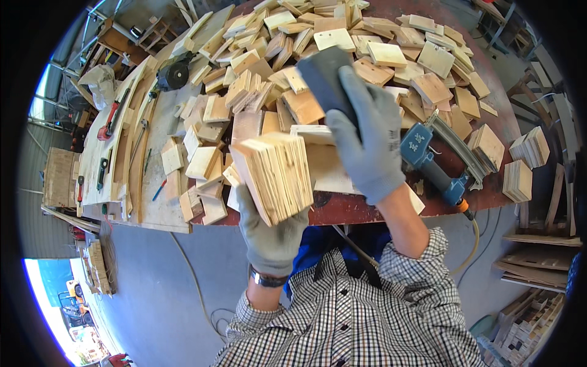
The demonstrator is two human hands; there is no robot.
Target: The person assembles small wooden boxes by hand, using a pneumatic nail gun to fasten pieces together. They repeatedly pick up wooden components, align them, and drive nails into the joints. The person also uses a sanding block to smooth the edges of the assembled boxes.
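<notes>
A stack of thin wooden squares (276,177) is gripped from below by the gloved left hand (269,235), fingers curled shut around its lower edge, the forearm raised steeply from the lower rim. The stack is held just in front of the workbench (367,211), edge-on and tilted. A dark sanding block (323,79) is clasped by the gloved right hand (367,144), fingers wrapped over it, held above the stack and over the heap of wooden pieces (342,55) on the workbench. A blue pneumatic tool (431,165) lies on the workbench just right of that hand, partly hidden by the wrist. The palm-side grip on the block cannot be made out.
</notes>
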